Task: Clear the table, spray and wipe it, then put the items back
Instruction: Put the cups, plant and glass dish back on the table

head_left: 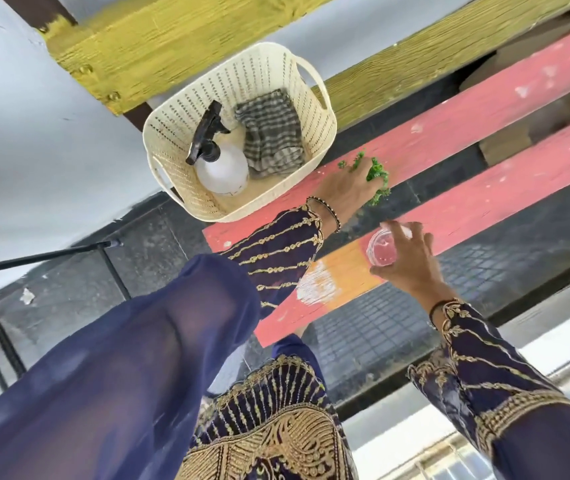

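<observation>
The table is made of painted planks, pink with a yellow one behind. My left hand grips a small green leafy plant that sits on the far pink plank. My right hand holds a clear plastic cup from above, over the near pink plank. A cream woven basket rests at the planks' left end. Inside it lie a white spray bottle with a black trigger and a checked grey cloth.
Gaps between the planks show a dark tiled floor below. A black metal frame stands at the left. My blue scarf hangs over the lower left of the view. Brown cardboard boxes lie under the planks at right.
</observation>
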A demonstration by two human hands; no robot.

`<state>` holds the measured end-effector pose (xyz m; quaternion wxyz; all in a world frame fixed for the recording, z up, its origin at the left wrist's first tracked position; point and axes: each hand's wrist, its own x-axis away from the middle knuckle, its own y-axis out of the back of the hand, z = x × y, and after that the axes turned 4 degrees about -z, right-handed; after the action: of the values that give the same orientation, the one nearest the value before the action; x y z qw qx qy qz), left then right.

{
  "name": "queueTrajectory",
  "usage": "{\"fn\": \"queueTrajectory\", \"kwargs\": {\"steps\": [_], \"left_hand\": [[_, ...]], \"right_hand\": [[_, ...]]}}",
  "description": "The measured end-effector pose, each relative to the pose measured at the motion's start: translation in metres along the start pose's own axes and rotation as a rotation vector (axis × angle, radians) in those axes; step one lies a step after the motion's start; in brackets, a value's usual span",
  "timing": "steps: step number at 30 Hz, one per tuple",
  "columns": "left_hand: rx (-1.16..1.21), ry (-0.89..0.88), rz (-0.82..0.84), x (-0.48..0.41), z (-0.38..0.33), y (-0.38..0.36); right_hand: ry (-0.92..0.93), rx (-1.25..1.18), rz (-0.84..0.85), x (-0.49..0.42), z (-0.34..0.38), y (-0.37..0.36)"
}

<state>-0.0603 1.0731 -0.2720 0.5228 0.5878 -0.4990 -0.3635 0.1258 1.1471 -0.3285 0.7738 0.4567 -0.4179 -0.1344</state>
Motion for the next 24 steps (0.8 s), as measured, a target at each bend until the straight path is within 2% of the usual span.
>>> {"fn": "queueTrajectory", "kwargs": {"steps": [6, 12, 16, 22, 24], "left_hand": [[0.09, 0.072, -0.016, 0.085, 0.004, 0.02], [0.043, 0.159, 0.014, 0.205, 0.015, 0.062], [-0.001, 0.323, -0.126, 0.31, 0.021, 0.113], [-0.038, 0.428, -0.268, 0.485, 0.024, 0.196], [-0.038, 0.518, -0.337, 0.544, 0.028, 0.22]], "right_hand": [[0.042, -0.034, -0.051, 0.05, 0.048, -0.006], [0.18, -0.02, -0.09, 0.13, 0.122, -0.011], [0.301, -0.03, -0.125, 0.199, 0.188, -0.011], [0.53, -0.014, -0.113, 0.306, 0.296, -0.011], [0.6, 0.024, -0.109, 0.342, 0.334, -0.012]]}}
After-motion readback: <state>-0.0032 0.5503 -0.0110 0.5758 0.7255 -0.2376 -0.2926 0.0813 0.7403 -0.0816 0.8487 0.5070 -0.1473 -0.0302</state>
